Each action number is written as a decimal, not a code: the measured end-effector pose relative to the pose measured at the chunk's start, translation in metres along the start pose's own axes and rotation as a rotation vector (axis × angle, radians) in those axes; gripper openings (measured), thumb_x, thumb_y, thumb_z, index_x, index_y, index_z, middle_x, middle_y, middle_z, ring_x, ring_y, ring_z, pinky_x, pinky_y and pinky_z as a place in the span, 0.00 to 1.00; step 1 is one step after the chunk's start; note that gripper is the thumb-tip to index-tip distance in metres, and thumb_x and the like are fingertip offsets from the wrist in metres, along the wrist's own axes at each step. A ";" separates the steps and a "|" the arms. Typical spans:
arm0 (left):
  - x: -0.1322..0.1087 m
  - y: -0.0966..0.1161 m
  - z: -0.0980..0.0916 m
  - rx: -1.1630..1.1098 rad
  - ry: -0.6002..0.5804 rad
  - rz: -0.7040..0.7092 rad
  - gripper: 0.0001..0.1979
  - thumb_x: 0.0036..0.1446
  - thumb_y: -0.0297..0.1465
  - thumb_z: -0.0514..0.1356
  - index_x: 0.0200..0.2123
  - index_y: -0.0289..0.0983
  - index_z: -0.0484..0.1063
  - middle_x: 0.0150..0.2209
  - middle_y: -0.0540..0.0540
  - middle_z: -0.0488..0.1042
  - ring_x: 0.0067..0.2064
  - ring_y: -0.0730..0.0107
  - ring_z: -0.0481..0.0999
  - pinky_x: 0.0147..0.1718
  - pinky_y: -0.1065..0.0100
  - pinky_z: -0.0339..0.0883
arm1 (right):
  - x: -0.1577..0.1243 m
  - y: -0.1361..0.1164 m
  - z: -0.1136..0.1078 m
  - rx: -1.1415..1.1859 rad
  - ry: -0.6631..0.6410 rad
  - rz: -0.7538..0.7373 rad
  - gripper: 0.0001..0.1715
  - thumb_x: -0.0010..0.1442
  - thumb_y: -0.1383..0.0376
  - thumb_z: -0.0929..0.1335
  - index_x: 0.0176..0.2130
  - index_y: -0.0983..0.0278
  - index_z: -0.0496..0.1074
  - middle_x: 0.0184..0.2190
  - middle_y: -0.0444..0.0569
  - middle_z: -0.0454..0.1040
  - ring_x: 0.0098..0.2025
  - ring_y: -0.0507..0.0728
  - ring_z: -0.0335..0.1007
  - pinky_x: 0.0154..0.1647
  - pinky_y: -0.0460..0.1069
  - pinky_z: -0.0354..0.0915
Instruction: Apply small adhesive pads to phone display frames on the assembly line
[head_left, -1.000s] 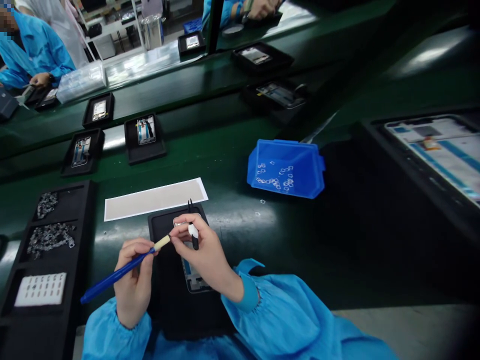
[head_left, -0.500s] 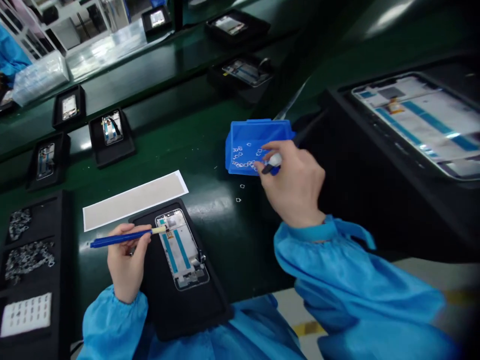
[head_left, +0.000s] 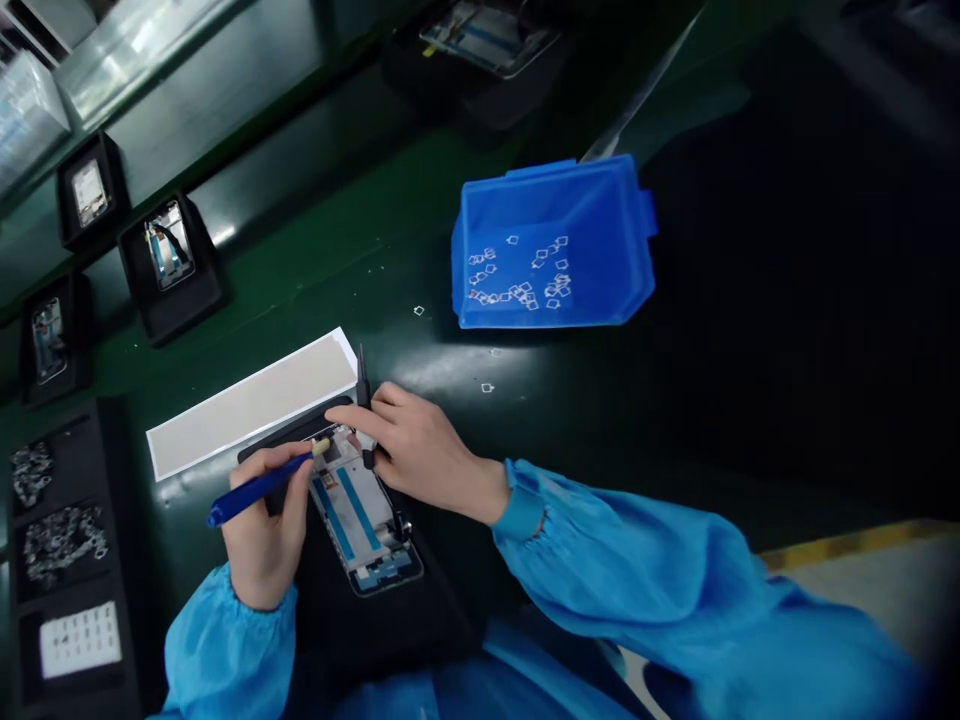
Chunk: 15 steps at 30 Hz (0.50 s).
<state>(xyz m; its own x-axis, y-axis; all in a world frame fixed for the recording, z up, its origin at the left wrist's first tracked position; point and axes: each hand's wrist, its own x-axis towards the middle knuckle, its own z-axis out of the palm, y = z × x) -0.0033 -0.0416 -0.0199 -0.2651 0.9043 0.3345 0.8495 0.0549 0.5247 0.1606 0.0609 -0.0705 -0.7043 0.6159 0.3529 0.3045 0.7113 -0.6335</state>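
My left hand is closed around a blue pen-shaped tool with a pale yellow tip. That tip rests over the upper part of an opened phone, which has blue strips and lies in a black tray. My right hand is at the phone's top edge, its index finger stretched over the frame. Tucked in its fingers is a slim dark pointed tool, point upward. Whether these fingertips also pinch a small part, I cannot tell.
A blue bin holds several small white outline-shaped pieces; a loose piece lies in front of it. A beige strip sheet lies behind the phone tray. At left stands a black parts tray. More phones in trays stand beyond.
My right hand has moved left from the blue bin to the top of the phone, carrying the dark tool. My left hand's tool is now angled more steeply. The view has shifted.
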 end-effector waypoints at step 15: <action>0.001 0.007 -0.004 -0.065 -0.114 -0.033 0.10 0.58 0.28 0.64 0.41 0.39 0.66 0.37 0.47 0.80 0.40 0.64 0.82 0.38 0.63 0.77 | -0.002 -0.003 0.005 0.197 -0.078 0.142 0.30 0.54 0.82 0.64 0.53 0.62 0.67 0.34 0.47 0.74 0.39 0.58 0.66 0.35 0.49 0.65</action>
<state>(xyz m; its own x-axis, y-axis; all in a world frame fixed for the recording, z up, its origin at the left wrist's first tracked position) 0.0005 -0.0425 -0.0125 -0.2358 0.9450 0.2267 0.8090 0.0617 0.5846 0.1577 0.0556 -0.0723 -0.7131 0.6715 0.2014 0.2787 0.5352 -0.7974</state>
